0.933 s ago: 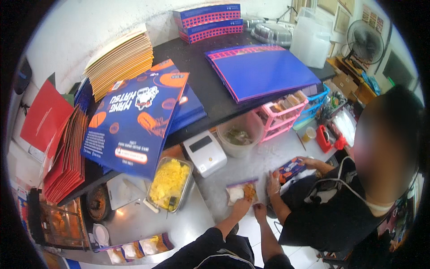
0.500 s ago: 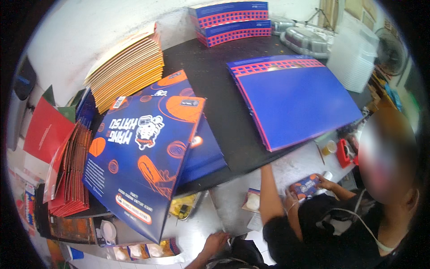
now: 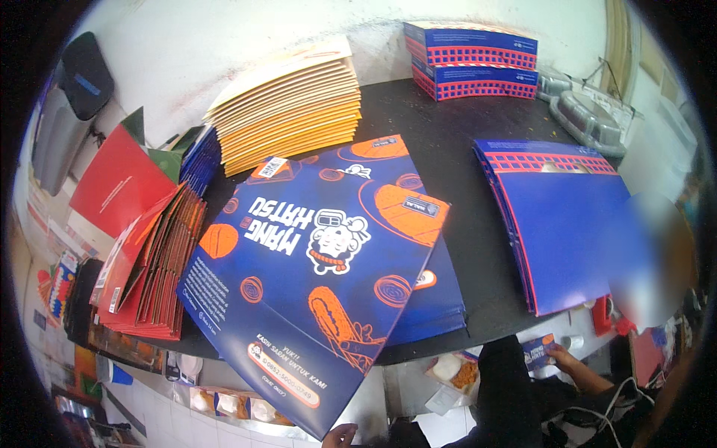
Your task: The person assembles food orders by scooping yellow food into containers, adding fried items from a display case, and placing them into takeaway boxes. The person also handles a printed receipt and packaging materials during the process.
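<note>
One left hand (image 3: 340, 435) peeks up at the bottom, right by the low corner of a big, flat, dark blue carton (image 3: 299, 299) with orange food drawings. I cannot tell if the hand touches that corner, or if its fingers are apart, together or pinching it. The right hand does not show, so I cannot tell how its fingers are. The carton lies tilted on top of more blue ones on a black shelf (image 3: 418, 119), and its low corner pokes out past the shelf's front edge.

Behind it stands a tall pile of cream and yellow flat cartons (image 3: 291, 104). To the left, red folded cartons (image 3: 153, 276) lean close together. To the right is a pile of plain blue cartons (image 3: 564, 231) with a pink grid along the top. Two long blue boxes (image 3: 474, 60) sit one on the other by the wall, with clear plastic lids (image 3: 590, 119) near them.

Lower down, a small food box (image 3: 452, 369) with rice and something fried sits on a metal bench (image 3: 407, 388). A black sleeve (image 3: 509, 384) is beside it. A co-worker's hand (image 3: 560, 357) holds a small blue box (image 3: 536, 352).
</note>
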Tool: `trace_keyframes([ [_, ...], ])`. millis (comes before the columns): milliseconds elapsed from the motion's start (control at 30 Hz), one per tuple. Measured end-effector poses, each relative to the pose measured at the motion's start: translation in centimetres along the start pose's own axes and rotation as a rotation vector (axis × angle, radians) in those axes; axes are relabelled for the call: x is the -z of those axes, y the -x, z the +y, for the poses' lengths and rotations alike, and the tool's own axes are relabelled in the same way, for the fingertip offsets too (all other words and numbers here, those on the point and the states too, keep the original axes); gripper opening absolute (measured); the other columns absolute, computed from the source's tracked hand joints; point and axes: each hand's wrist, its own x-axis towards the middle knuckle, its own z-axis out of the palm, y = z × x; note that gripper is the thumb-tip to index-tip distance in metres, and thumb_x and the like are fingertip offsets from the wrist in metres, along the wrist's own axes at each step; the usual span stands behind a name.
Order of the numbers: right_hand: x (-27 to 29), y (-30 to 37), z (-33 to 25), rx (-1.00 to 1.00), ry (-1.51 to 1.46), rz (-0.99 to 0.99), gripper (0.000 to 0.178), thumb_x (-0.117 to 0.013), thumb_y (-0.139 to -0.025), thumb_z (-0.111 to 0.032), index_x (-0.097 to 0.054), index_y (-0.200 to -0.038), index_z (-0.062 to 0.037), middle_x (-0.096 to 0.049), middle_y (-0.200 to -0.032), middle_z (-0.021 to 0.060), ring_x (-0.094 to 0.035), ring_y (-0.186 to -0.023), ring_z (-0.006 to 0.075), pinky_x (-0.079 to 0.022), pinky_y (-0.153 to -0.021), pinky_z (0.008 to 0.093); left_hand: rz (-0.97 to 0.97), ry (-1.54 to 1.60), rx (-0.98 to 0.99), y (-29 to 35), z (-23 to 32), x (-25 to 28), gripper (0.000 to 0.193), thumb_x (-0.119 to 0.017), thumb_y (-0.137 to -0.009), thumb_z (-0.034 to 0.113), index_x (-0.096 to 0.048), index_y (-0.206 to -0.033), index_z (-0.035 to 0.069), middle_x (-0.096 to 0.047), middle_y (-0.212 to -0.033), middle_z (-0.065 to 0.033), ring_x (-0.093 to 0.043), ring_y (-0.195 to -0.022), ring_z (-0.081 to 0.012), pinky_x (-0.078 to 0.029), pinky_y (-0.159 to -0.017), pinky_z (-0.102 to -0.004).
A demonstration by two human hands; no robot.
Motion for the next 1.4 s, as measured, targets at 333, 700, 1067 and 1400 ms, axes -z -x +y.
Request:
trace_keyframes([
  [333, -7.0, -3.4, -9.8, 0.359, 0.135, 0.032, 0.033, -0.06, -0.092, -0.03, -0.06, -0.108, -0.0017, -0.065, -0.096, 0.0074, -0.063, -0.087, 0.0247, -0.051, -0.076, 0.0397, -0.001, 0.076, -0.074, 1.2, 2.3, 3.1, 0.022, -0.058, -0.097, 0.013, -0.068, -0.111, 0.001, -0.072, -0.1, -0.0135, -0.069, -0.09, -0.0203, -0.054, -0.082, -0.0324],
  [700, -30.6, -5.0, -21.9, 1.043, 0.71, 0.965, 0.017, -0.063, -0.085, -0.016, -0.061, -0.081, 0.0006, -0.062, -0.071, 0.018, -0.061, -0.071, 0.0393, -0.047, -0.065, 0.0444, -0.177, 0.047, -0.516, -4.6, 8.7, 6.4, 0.027, -0.059, -0.098, 0.019, -0.063, -0.119, 0.003, -0.069, -0.108, -0.0119, -0.066, -0.093, -0.0199, -0.053, -0.081, -0.0318],
  [1067, -68.3, 17.7, 2.8, 0.587, 0.388, -0.213, 0.019, -0.064, -0.094, -0.019, -0.069, -0.097, -0.0004, -0.068, -0.08, 0.0028, -0.059, -0.067, 0.0091, -0.046, -0.059, 0.0244, -0.139, 0.358, -0.143, -4.9, -3.0, 7.7, 0.041, -0.053, -0.1, 0.03, -0.051, -0.131, 0.003, -0.054, -0.129, -0.0186, -0.056, -0.116, -0.0282, -0.047, -0.095, -0.0385],
  [1400, -54.6, 12.7, 1.4, 0.623, 0.197, 0.473, 0.018, -0.062, -0.09, -0.018, -0.068, -0.09, -0.0008, -0.063, -0.075, 0.0028, -0.054, -0.057, 0.0093, -0.042, -0.052, 0.0239, 0.523, 0.406, -0.101, -7.6, -14.2, 20.4, 0.019, -0.048, -0.099, 0.016, -0.055, -0.108, 0.0, -0.06, -0.094, -0.0119, -0.057, -0.089, -0.0222, -0.046, -0.083, -0.0362],
])
